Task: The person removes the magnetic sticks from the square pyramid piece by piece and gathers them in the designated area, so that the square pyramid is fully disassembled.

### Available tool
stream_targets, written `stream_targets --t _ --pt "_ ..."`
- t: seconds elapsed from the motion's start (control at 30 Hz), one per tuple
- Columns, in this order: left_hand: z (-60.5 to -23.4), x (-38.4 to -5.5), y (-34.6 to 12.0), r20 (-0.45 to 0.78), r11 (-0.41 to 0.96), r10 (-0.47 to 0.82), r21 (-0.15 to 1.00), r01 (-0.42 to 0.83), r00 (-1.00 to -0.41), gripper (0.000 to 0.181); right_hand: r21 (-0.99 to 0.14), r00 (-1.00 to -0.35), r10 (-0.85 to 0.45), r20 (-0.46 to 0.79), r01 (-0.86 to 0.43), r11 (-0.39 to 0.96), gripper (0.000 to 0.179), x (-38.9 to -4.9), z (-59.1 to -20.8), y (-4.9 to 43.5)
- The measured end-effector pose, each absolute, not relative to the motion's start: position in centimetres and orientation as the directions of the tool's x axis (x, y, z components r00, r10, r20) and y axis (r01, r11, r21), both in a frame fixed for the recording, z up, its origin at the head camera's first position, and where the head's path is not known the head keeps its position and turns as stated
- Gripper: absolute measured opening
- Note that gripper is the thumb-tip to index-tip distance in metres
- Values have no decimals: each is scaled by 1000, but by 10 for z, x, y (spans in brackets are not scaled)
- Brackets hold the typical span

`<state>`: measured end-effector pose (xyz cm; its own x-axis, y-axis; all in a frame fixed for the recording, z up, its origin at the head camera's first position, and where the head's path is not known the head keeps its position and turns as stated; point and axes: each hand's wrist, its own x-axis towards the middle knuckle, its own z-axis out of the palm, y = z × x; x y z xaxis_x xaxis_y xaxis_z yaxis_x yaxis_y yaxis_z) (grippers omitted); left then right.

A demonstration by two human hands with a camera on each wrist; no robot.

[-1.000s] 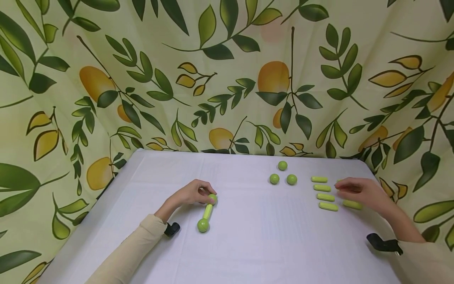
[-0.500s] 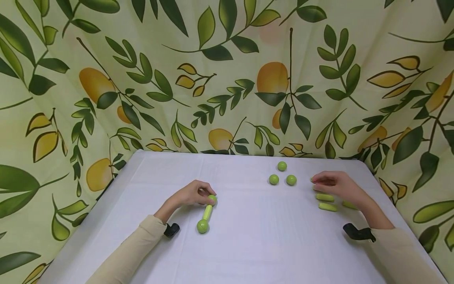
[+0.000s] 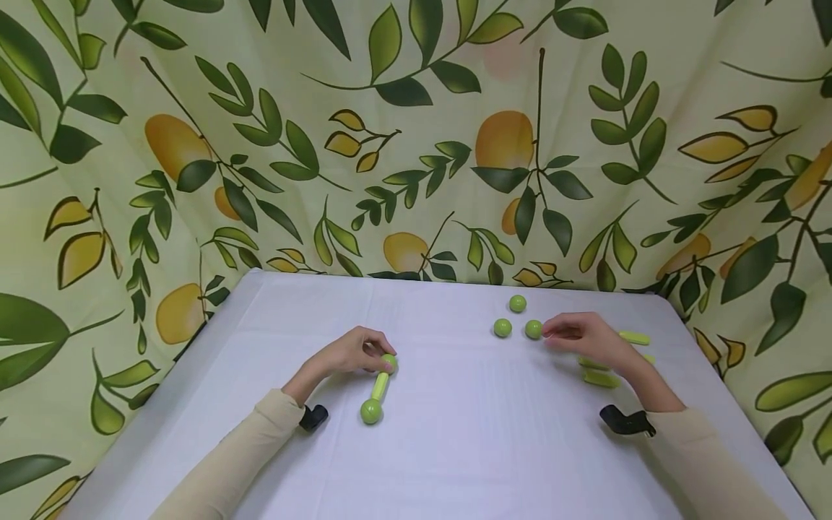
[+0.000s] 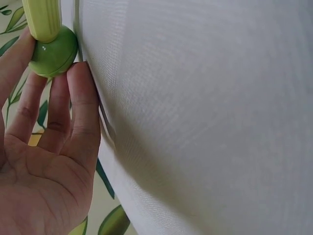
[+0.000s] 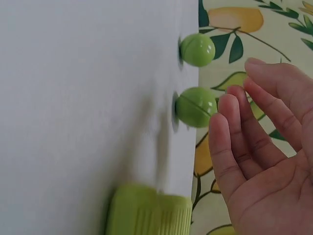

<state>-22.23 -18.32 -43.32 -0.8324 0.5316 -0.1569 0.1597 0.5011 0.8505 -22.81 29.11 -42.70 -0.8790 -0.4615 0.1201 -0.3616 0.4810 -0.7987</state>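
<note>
My left hand [image 3: 354,352] pinches a green ball [image 3: 389,362] at the upper end of a ribbed yellow-green stick [image 3: 380,387]; another ball [image 3: 371,411] is on its lower end. In the left wrist view, fingertips surround the held ball [image 4: 55,55], with the stick [image 4: 43,19] joined to it. My right hand [image 3: 588,338] hovers by the nearest of three loose green balls [image 3: 534,329], fingers loosely bent and nothing between them. In the right wrist view, that ball [image 5: 193,108] lies just beside the fingertips; whether they touch it I cannot tell.
Two other loose balls, one at the left [image 3: 503,328] and one behind [image 3: 517,303], rest on the white-covered table [image 3: 468,433]. Several yellow-green sticks [image 3: 601,378] lie under and around the right forearm, partly hidden. A leaf-patterned curtain [image 3: 416,195] borders the table's back and sides.
My right hand has moved left from the sticks to the loose balls, uncovering sticks at the right. My left hand keeps its hold on the ball in the same place.
</note>
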Motion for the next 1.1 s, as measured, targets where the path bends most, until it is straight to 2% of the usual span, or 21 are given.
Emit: stream_targets --t 0.23,0.57,1.1 --pt "-432 -222 -184 -148 510 535 842 179 -832 19 -807 -835 -519 183 -429 406 19 -234 -430 266" --pt "-432 -224 -184 -87 510 574 816 273 -814 21 -854 -799 -582 150 -402 331 21 -245 -436 227" --pt "-434 -228 -173 -66 494 580 821 286 -812 30 -878 -743 -654 144 -400 261 21 -245 -443 172"
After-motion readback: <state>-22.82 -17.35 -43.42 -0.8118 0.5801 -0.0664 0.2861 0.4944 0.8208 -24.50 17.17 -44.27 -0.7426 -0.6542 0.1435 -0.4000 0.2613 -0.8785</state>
